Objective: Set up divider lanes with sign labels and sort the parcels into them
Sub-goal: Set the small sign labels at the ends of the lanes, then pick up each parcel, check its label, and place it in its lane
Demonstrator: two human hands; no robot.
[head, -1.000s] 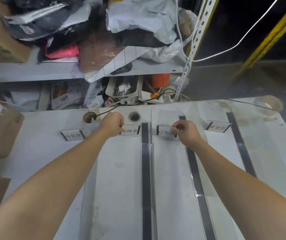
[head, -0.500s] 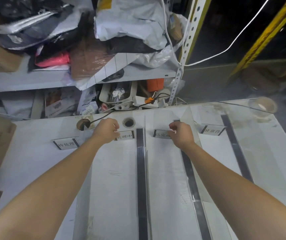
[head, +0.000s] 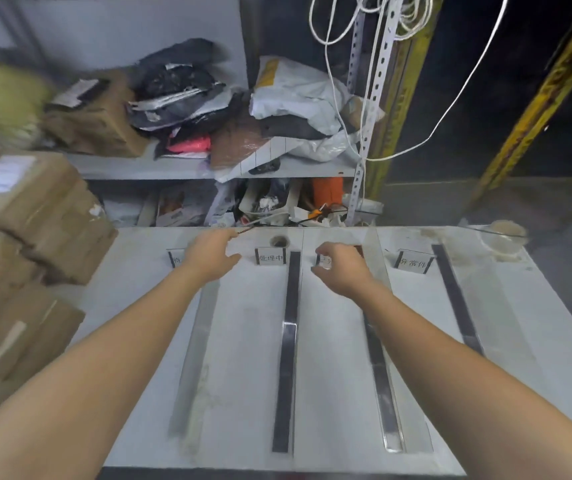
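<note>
Four divider strips lie lengthwise on the white table (head: pixel 506 323); the dark middle strip (head: pixel 289 341) is the clearest. Small sign labels stand at the far end. The second sign (head: pixel 270 257) and the fourth sign (head: pixel 412 262) stand free. My left hand (head: pixel 211 256) hovers open over the first sign (head: pixel 174 258), hiding most of it. My right hand (head: pixel 341 268) curls around the third sign (head: pixel 322 261), thumb and fingers on either side. Brown cardboard parcels (head: pixel 25 244) are stacked at the left.
A metal shelf (head: pixel 146 168) behind the table holds bags, mailers and a box (head: pixel 97 123). A tape roll (head: pixel 502 237) sits at the table's far right corner. A round cable hole (head: pixel 279 241) lies behind the second sign. White cables (head: pixel 364 98) hang down the upright.
My left hand has let go of the second sign and moved left with fingers spread. The right hand stays at the third sign. The view has tilted up, showing more shelf and the parcel stack.
</note>
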